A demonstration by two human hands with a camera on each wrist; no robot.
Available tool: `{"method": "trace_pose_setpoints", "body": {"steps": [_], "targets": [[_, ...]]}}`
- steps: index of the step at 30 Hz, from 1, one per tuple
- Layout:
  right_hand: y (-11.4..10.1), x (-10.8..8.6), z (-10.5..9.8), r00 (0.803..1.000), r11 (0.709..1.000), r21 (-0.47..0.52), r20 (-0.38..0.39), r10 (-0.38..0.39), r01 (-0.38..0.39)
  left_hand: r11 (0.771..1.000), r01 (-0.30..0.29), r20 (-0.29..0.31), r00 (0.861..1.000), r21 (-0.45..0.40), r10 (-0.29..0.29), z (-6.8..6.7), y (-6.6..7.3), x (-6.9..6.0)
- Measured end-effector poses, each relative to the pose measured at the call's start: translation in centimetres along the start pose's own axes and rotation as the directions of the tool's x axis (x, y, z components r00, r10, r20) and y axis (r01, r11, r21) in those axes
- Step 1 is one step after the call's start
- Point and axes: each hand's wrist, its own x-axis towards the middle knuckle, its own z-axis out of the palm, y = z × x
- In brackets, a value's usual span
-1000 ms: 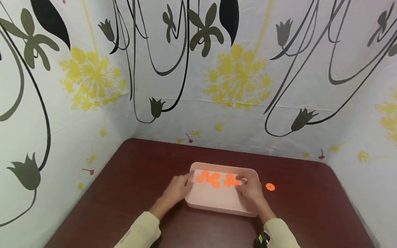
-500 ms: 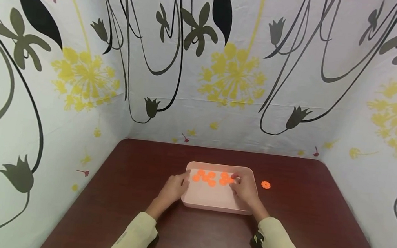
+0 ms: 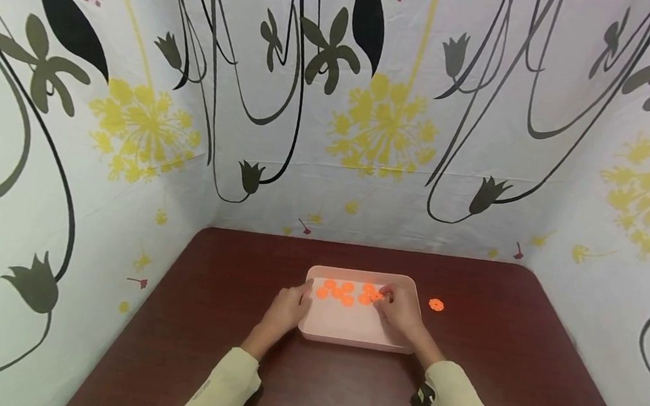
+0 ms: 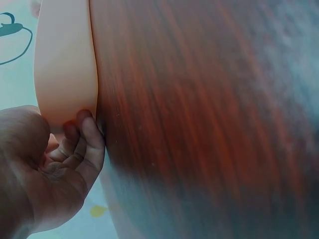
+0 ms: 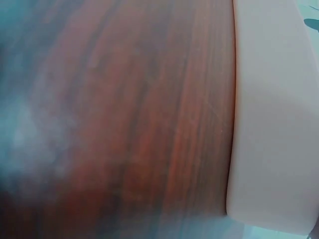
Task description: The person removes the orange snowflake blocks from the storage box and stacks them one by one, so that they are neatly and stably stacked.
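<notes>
A pale pink tray (image 3: 354,338) lies on the dark wood table, with several orange flower-shaped pieces (image 3: 336,292) grouped in its far half. My left hand (image 3: 287,306) grips the tray's left wall, and in the left wrist view the bent fingers (image 4: 89,134) touch that wall from outside. Reaching over the right side, my right hand (image 3: 402,310) pinches one orange flower-shaped piece (image 3: 376,296) between thumb and forefinger, beside the right-hand cluster. The right wrist view has the tray's outer wall (image 5: 274,114), but not the fingers' work.
One more orange flower-shaped piece (image 3: 436,305) lies on the table (image 3: 481,345) just right of the tray. A white patterned cloth (image 3: 379,214) hangs round the back and both sides of the table.
My right fingers have shifted very slightly left with the pinched piece, nearer the cluster. The left hand keeps its place on the tray. The head view has swung a little.
</notes>
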Motion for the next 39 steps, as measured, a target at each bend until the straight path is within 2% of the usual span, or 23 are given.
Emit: {"method": "trace_pose_setpoints", "body": {"steps": [6,9,15,21,26,33,39], "targets": [[-0.2,-0.6,-0.2,1.0,0.998,0.062,0.013,0.013,-0.014,1.0,-0.009,0.0,1.0,0.004,0.009,0.2,0.2,-0.1],[-0.7,-1.1,-0.7,1.0,1.0,0.009,-0.01,-0.008,0.008,1.0,0.002,0.012,1.0,-0.01,-0.002,0.4,0.3,-0.1],[-1.0,-2.2,-2.8,0.989,0.983,-0.153,-0.089,-0.119,0.104,1.0,0.0,0.007,1.0,-0.008,0.0,0.5,0.4,-0.2],[0.1,-3.1,-5.7,0.975,0.97,-0.198,-0.143,-0.17,0.14,1.0,0.025,0.01,1.0,-0.003,-0.025,0.3,0.6,-0.3],[2.0,-3.4,-7.8,0.974,0.975,-0.201,-0.182,-0.132,0.095,1.0,0.031,0.001,1.0,0.004,-0.031,0.3,0.5,-0.3],[4.8,-3.7,-9.6,0.967,0.979,-0.205,-0.251,-0.054,0.001,1.0,0.006,-0.015,1.0,0.021,-0.006,0.2,0.3,-0.4],[6.4,-3.5,-10.6,0.974,0.974,-0.223,-0.228,-0.008,-0.044,1.0,0.002,-0.018,1.0,0.017,-0.002,0.2,0.2,-0.3]]}}
